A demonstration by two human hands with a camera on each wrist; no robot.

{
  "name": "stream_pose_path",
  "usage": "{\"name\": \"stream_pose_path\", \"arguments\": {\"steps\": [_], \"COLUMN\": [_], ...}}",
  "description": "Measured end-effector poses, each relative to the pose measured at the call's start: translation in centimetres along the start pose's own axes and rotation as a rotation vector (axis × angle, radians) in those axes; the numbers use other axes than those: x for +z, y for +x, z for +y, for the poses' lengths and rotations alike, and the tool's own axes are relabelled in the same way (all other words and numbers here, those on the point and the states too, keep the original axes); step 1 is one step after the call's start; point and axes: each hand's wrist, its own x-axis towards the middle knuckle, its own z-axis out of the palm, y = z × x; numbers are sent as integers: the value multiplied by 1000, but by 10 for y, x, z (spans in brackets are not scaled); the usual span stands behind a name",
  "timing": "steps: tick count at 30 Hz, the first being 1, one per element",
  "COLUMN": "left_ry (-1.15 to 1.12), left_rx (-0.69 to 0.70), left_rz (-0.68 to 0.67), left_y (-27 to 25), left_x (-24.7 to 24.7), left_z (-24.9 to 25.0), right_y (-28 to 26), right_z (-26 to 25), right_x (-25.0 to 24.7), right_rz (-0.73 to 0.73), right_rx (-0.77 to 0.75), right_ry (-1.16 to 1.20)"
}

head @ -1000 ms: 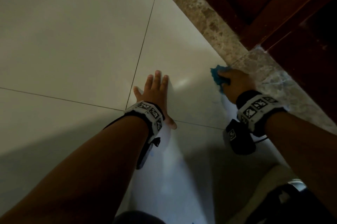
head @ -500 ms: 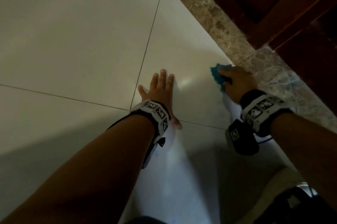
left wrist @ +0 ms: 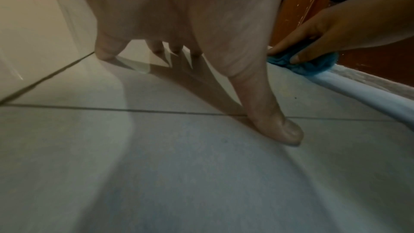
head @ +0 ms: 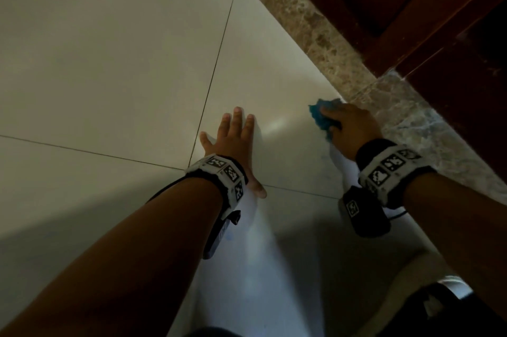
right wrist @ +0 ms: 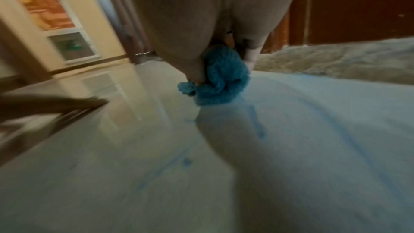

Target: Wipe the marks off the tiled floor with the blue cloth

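Note:
My right hand grips a bunched blue cloth and presses it to the pale tiled floor right beside the brown stone strip. The cloth bulges out below the palm in the right wrist view, and faint blue smears lie on the tile nearer the camera. The cloth also shows in the left wrist view, with fingers curled over it. My left hand lies flat on the tile with fingers spread, its thumb across a grout line.
A mottled brown stone strip runs along the floor's right edge, with dark red wooden door and frame beyond it. Grout lines cross near the left hand. A cream wall with a window shows far off.
The right hand with the cloth has stayed by the stone strip, shifting only slightly. The left hand stays flat on the tile. The head view has drifted a little.

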Motion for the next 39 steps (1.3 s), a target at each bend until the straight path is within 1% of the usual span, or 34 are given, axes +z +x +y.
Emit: {"name": "stream_pose_path", "arguments": {"steps": [3, 5, 7, 8, 9, 10, 12, 14, 15, 17, 19, 22, 24, 25, 26, 27, 29, 30, 31, 32, 33, 35, 39], "left_ry": [14, 26, 34, 31, 23, 13, 6, 5, 6, 11, 16, 23, 31, 27, 19, 13, 9, 10, 12, 14, 17, 22, 2], "left_rx": [-10, -21, -26, -24, -22, -19, -15, -16, -16, -22, -18, -18, -18, -15, -10, -3, 8, 11, 12, 12, 12, 11, -5], "left_rz": [1, -5, -8, -5, 0, 7, 17, 17, 17, 15, 14, 5, 4, 6, 12, 19, 32, 36, 38, 40, 42, 43, 53], "left_y": [1, 2, 3, 2, 1, 0, -1, -1, 0, 0, 0, 0, 1, 1, 1, 1, 1, 1, 1, 1, 1, 0, -7], "left_x": [0, 0, 0, 0, 1, 1, 1, 2, 3, 3, 3, 2, 2, 2, 3, 4, 6, 7, 7, 7, 8, 7, 11], "left_z": [1, 1, 2, 2, 1, 1, 0, 0, 0, -1, -1, 0, 0, -1, -2, -3, -4, -4, -5, -5, -4, -4, -2], "right_y": [-22, -32, -35, -33, -29, -24, -13, -10, -12, -22, -36, -54, -56, -52, -48, -42, -31, -26, -24, -22, -22, -26, -46], "right_z": [-17, -32, -41, -40, -36, -29, -4, 20, 25, 16, -6, -44, -52, -47, -42, -30, -2, 12, 24, 32, 36, 24, -27], "right_x": [19, 35, 44, 42, 37, 28, 8, -8, -10, -5, 8, 31, 40, 38, 33, 26, 4, -5, -9, -10, -7, 2, 23], "right_rz": [-27, -58, -107, -123, -114, -90, -41, -31, -32, -46, -48, -54, -130, -163, -156, -107, 34, 50, 34, 10, 2, -21, -100], "right_rx": [-108, -221, -336, -364, -355, -302, -127, 29, 59, 53, -9, -208, -305, -324, -322, -291, -107, 1, 109, 182, 206, 162, -47], "right_ry": [0, -6, -29, -31, -9, 32, 101, 45, 12, 11, -6, 3, -34, -28, 9, 81, 234, 224, 170, 95, 40, 9, -56]}}
